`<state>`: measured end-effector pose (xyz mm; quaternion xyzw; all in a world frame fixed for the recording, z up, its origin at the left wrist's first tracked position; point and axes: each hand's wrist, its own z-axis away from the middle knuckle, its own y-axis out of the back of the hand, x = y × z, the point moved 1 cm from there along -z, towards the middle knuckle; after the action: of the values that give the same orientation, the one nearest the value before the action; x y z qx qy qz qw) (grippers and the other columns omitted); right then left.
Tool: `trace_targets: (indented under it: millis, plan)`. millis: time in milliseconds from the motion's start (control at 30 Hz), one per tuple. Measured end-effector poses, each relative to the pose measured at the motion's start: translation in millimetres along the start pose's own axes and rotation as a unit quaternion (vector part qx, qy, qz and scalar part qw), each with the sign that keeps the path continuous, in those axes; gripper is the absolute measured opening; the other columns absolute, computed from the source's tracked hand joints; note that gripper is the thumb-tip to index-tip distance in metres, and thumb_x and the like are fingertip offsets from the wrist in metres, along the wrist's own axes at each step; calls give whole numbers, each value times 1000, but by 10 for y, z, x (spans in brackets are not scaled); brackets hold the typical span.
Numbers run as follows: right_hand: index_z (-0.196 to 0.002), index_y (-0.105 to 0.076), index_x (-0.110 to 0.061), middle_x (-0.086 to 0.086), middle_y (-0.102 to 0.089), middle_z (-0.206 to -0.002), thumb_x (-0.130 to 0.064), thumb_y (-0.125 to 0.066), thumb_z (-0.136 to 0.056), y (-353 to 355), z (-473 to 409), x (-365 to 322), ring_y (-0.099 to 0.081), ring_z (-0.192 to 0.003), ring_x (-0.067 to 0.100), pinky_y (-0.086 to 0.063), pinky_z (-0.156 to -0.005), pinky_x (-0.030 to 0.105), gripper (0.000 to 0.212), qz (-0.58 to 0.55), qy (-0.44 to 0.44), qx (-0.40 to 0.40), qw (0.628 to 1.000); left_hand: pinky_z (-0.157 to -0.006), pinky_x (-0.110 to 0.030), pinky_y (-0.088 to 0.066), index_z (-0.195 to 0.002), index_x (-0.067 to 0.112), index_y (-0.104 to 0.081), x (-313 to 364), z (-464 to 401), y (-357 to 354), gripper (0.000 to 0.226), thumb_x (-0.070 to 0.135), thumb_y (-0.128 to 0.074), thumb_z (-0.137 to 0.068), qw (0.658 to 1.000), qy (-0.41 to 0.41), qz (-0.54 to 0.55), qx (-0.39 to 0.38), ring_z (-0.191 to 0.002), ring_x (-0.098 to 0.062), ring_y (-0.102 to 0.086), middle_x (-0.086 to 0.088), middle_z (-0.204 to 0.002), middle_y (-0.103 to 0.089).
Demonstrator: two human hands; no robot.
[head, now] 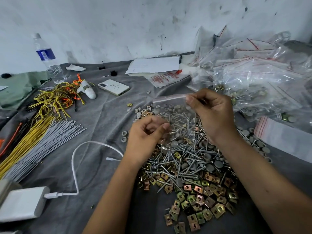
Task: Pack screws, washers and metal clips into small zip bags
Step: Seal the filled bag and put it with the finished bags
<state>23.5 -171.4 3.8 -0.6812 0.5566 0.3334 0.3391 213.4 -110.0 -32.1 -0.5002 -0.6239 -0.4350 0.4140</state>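
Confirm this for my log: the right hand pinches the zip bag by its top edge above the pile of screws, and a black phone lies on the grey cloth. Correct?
Not quite. In the head view the phone is white, not black. The rest holds: the right hand pinches the zip bag by its top edge above the pile of screws, on the grey cloth.

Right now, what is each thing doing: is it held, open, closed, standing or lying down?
Zip bag: held up by its top strip, looks empty.
Right hand: pinching the bag's top.
Left hand: fingers curled near the bag's lower edge; grip unclear.
Water bottle: upright, capped.
Phone: lying face down.
Charger cable: plugged into the white charger.
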Motion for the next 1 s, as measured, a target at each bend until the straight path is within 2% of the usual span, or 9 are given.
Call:
trace_targets:
  millis: [133,233,367,467,533,667,800,900,1000]
  plan:
    - [-84,-78,-32,-4,-76,-84,-23,-76,-89,63,-27,24,-69,-78,12,-59,-68,25,11,-31,-43,54,997,-62,-33,-57,-89,5,-64,71,59,-90,15,10,-61,-103,998,-20,-52,-1,-71,-26,-73,-14,-76,-72]
    - [-92,-76,-27,2,-74,-84,-33,-65,-97,61,1,69,-65,-74,20,-53,-58,25,13,-40,-89,14,995,-67,-61,-55,-90,4,-56,116,65,-129,27,28,-55,-102,997,-18,-61,40,-73,-51,-62,-35,-84,-61]
    - [-87,-77,-26,-1,-75,-81,-36,-67,-95,37,17,81,-70,-72,14,-52,-57,20,16,11,-73,22,997,-69,-65,-54,-87,8,-57,162,74,-146,23,19,-55,-107,996,-13,-82,40,-67,-41,-63,-30,-83,-65]
    - [-82,-76,-27,5,-71,-70,-50,-69,-90,72,5,89,-63,-59,31,-51,-48,40,26,72,-37,52,995,-73,-68,-54,-88,9,-53,205,60,-156,25,27,-53,-106,995,0,-87,40,-78,-47,-64,-31,-89,-65]
    - [-82,-76,-28,5,-70,-68,-44,-69,-94,109,3,96,-62,-57,31,-52,-49,40,22,66,-39,65,995,-75,-65,-52,-89,9,-52,244,20,-191,29,34,-51,-104,990,-13,-124,60,-79,-46,-63,-27,-85,-64]
    - [-81,-76,-23,3,-71,-74,-33,-63,-100,202,-47,68,-59,-56,14,-50,-50,29,25,-34,-94,68,993,-61,-46,-48,-84,23,-51,376,-120,-397,25,21,-48,-109,969,-55,-217,101,-63,-13,-56,9,-70,-61]
    - [-77,-74,-13,2,-69,-68,-27,-62,-102,572,-232,-1,-58,-54,8,-46,-49,21,31,-7,-109,145,983,-57,-55,-54,-98,21,-56,462,-336,-767,19,7,-47,-107,972,-74,-218,47,-63,-32,-63,-6,-75,-64]
    - [-72,-73,-11,0,-67,-62,-26,-62,-101,972,-520,-105,-55,-49,8,-41,-48,20,35,76,-102,180,975,-51,-44,-49,-100,13,-59,563,-637,-1164,12,10,-49,-107,964,-102,-242,38,-62,-24,-61,-4,-75,-63]
    - [-66,-69,-8,7,-61,-56,-19,-60,-99,1363,-980,-174,-44,-40,13,-30,-42,19,36,70,-137,219,964,-55,-36,-45,-100,15,-52,705,-1096,-1589,10,21,-51,-108,970,-74,-226,50,-70,-17,-65,-1,-80,-66]
